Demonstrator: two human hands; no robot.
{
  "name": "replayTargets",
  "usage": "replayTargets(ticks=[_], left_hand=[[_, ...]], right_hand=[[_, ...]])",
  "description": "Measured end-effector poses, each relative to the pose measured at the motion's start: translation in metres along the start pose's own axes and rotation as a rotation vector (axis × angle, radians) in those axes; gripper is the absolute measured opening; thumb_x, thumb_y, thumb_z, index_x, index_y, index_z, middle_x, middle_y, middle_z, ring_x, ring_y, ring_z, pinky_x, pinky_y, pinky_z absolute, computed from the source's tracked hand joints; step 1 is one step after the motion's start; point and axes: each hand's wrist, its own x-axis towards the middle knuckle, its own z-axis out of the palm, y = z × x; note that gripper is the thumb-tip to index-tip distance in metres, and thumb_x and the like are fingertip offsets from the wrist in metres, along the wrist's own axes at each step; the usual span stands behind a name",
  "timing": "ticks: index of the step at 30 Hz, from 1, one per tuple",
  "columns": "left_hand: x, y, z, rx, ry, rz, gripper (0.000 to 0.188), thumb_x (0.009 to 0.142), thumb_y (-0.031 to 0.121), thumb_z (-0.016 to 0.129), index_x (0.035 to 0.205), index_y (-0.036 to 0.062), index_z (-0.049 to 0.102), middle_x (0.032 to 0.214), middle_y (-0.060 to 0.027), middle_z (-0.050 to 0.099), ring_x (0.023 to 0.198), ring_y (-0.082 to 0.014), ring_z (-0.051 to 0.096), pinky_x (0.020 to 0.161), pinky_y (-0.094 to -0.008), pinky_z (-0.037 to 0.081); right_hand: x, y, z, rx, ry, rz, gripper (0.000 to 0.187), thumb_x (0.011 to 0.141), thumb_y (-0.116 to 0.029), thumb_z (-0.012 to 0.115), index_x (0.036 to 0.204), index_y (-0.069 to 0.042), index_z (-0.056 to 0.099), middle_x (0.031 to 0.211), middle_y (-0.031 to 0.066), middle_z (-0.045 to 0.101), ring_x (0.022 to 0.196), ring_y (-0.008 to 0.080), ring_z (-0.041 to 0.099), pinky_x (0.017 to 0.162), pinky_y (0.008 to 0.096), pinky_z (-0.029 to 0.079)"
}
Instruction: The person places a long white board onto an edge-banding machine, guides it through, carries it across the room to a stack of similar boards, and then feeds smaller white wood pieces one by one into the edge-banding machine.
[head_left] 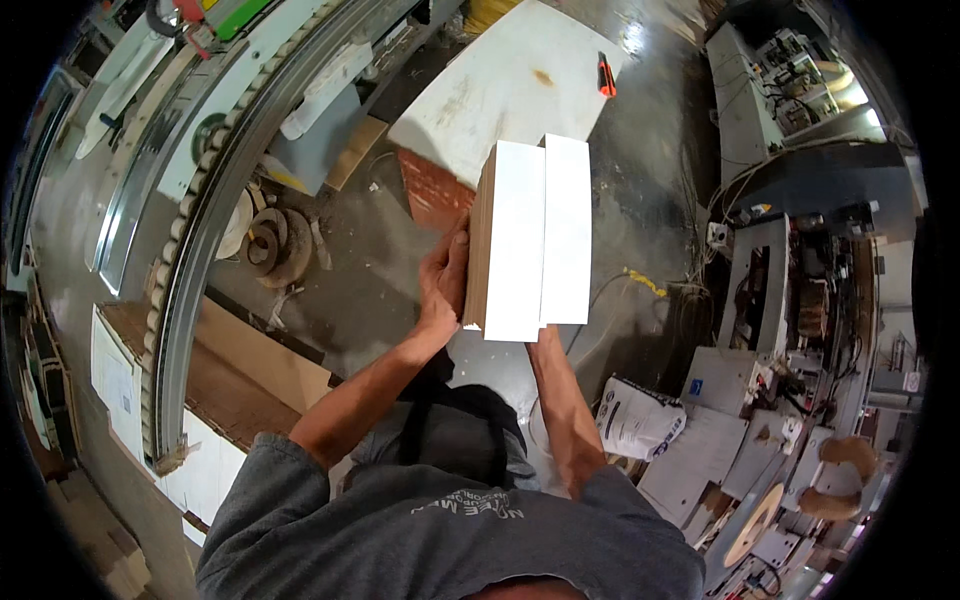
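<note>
Across my head view runs a smooth grey concrete floor (pixel 640 150), shiny near the top. Along its right side I see a long bank of grey and white metal machinery (pixel 745 285), with cables draped about it. On the left a curved metal conveyor rail (pixel 185 270), lined with small pale rollers, sweeps from top to bottom. Ahead of the person, whose dark grey T-shirt (pixel 450 535) fills the bottom of my picture, stands a broad white-topped slab (pixel 480 85) with a worn reddish-brown side. Brown cardboard sheets (pixel 250 350) lie at lower left, beside the rail.

The stack of white-faced boards with layered brown edges (pixel 515 240) is in front of the person's body, between both forearms, its far end overlapping the slab in my view. It shows two long white faces side by side, the right one set slightly farther out. A crumpled white printed bag (pixel 640 420) sits near the right forearm, and dusty brown ring-shaped discs (pixel 278 240) lie on the floor to the left.

My left hand (pixel 445 278) is grasping the stack's brown left side. The right hand (pixel 546 338) goes under the near end; its fingers are hidden, so I can't tell how they grip. Smallest is an orange-and-black utility knife (pixel 606 77), lying near the slab's far right edge.
</note>
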Motion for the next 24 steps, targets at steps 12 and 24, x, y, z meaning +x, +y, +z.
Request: replayTargets(ticks=[12, 24], left_hand=[[0.199, -0.034, 0.094, -0.023, 0.218, 0.012, 0.051, 0.105, 0.032, 0.045, 0.140, -0.0053, 0.046, 0.131, -0.0192, 0.058, 0.115, -0.0222, 0.057, 0.097, -0.0318, 0.046], [0.373, -0.088, 0.207, -0.181, 0.673, 0.109, 0.058, 0.102, 0.039, 0.047, 0.139, -0.0048, 0.046, 0.148, -0.0202, 0.042, 0.137, -0.0287, 0.041, 0.113, -0.0351, 0.032]], right_hand=[[0.227, -0.081, -0.033, -0.068, -0.131, 0.027, 0.040, 0.101, -0.026, 0.048, 0.126, 0.004, 0.054, 0.113, 0.0113, 0.062, 0.099, 0.0188, 0.062, 0.084, 0.0324, 0.052], [0.458, -0.151, -0.085, -0.201, -0.400, 0.123, 0.042, 0.101, -0.027, 0.046, 0.128, 0.004, 0.053, 0.117, 0.0125, 0.062, 0.103, 0.0204, 0.061, 0.089, 0.0344, 0.051]])
